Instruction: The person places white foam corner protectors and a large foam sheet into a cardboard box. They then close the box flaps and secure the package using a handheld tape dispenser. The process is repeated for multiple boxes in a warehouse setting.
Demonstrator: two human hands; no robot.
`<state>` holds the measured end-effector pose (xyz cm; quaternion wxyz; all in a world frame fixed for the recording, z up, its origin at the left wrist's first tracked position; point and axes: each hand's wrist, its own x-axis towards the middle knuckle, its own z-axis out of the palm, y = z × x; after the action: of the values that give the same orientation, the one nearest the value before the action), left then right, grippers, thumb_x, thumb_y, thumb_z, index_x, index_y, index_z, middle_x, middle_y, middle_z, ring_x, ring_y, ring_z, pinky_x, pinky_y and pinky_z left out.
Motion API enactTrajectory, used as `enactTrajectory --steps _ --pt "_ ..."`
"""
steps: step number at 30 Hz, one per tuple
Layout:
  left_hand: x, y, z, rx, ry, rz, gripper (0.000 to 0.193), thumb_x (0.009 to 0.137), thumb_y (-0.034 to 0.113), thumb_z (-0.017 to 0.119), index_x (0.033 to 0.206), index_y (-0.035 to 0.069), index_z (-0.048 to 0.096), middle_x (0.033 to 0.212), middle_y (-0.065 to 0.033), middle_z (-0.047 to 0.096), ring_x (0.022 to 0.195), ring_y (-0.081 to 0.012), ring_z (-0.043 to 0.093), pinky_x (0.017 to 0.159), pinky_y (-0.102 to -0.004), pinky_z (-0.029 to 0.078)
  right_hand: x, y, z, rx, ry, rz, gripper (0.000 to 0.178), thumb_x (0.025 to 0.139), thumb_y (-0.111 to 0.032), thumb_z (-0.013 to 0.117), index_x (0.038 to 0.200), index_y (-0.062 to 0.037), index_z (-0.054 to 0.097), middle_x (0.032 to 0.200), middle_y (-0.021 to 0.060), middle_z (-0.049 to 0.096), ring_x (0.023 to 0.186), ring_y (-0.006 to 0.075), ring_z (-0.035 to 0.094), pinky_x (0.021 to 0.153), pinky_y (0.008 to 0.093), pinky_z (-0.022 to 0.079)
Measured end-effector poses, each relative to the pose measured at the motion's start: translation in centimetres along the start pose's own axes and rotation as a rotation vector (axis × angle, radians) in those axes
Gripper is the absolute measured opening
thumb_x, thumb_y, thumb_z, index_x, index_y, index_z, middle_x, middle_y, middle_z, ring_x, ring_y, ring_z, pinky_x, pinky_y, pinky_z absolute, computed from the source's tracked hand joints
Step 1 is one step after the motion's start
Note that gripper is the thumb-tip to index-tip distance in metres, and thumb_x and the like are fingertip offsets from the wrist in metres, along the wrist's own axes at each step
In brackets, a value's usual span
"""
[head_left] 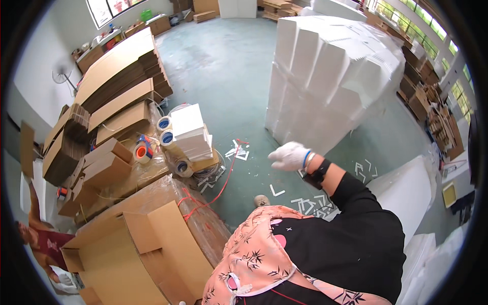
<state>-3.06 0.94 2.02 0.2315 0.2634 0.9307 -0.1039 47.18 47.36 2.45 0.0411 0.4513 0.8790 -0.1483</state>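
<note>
My right hand [290, 156], in a white glove, is held out over the floor with its fingers loosely apart and nothing visible in them. A dark band and a blue band circle that wrist. Just beyond it stands a tall stack of white foam sheets [315, 76], wrapped in clear film; the hand looks apart from it. My left hand is not in view. An open cardboard box [114, 259] lies at my lower left, its flaps spread. Behind it, white sheets [190, 129] are piled beside tape rolls [166, 137].
At the left edge a person [43, 249] stands by the box, one arm raised near a cardboard piece [27, 150]. Flat cardboard stacks [122, 71] fill the left side. White scraps [312, 203] litter the floor. Red string [223, 188] hangs from a wrapped stack [203, 223].
</note>
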Motion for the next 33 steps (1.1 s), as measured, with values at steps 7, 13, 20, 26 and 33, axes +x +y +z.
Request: enactTrajectory --steps 7,13,20,26,33 --pt "-5.5 6.1 -2.1 0.073 0.353 -0.042 0.07 0.079 0.042 0.071 0.135 0.004 0.052 0.115 -0.0245 0.065 0.102 -0.0418 0.063 0.091 -0.0476 0.049 -13.8 24.6 -10.5 0.216 0.965 0.794 0.048 0.084 -0.039 0.067 0.121 -0.0085 0.065 0.119 0.0193 0.066 0.112 0.0341 0.062 0.097 0.0433 0.048" --pt "-7.9 11.3 0.8 0.234 0.728 0.144 0.073 0.082 0.04 0.072 0.14 0.004 0.047 0.134 -0.0216 0.054 0.119 -0.0398 0.05 0.103 -0.049 0.039 -22.5 39.9 -16.7 -0.193 1.095 1.355 0.053 0.078 -0.041 0.069 0.121 -0.0101 0.062 0.116 0.0245 0.065 0.11 0.0401 0.061 0.093 0.0505 0.05" --pt "-11.2 22.3 1.3 0.199 0.447 0.24 0.072 0.083 0.04 0.07 0.14 0.003 0.047 0.14 -0.0233 0.05 0.121 -0.0425 0.053 0.101 -0.0478 0.044 -22.5 44.9 -18.1 -0.187 0.966 1.395 0.058 0.077 -0.049 0.069 0.117 -0.0076 0.063 0.114 0.0242 0.064 0.105 0.0429 0.063 0.088 0.0534 0.051" --pt "-12.6 27.4 1.7 0.131 0.328 0.254 0.074 0.082 0.039 0.07 0.141 0.002 0.046 0.135 -0.0239 0.054 0.121 -0.0396 0.054 0.102 -0.0439 0.044 -22.5 47.9 -17.5 -0.301 1.019 1.343 0.049 0.076 -0.041 0.069 0.109 -0.0059 0.06 0.109 0.0246 0.063 0.1 0.0417 0.064 0.084 0.0532 0.053" --pt "-12.6 32.0 3.2 -0.041 0.149 0.405 0.072 0.085 0.037 0.067 0.142 -0.001 0.044 0.14 -0.0254 0.05 0.13 -0.0381 0.048 0.108 -0.0411 0.038 -26.6 46.6 -19.0 -0.075 1.196 1.199 0.05 0.076 -0.031 0.071 0.115 -0.0033 0.059 0.113 0.023 0.064 0.101 0.0387 0.064 0.087 0.0459 0.052"
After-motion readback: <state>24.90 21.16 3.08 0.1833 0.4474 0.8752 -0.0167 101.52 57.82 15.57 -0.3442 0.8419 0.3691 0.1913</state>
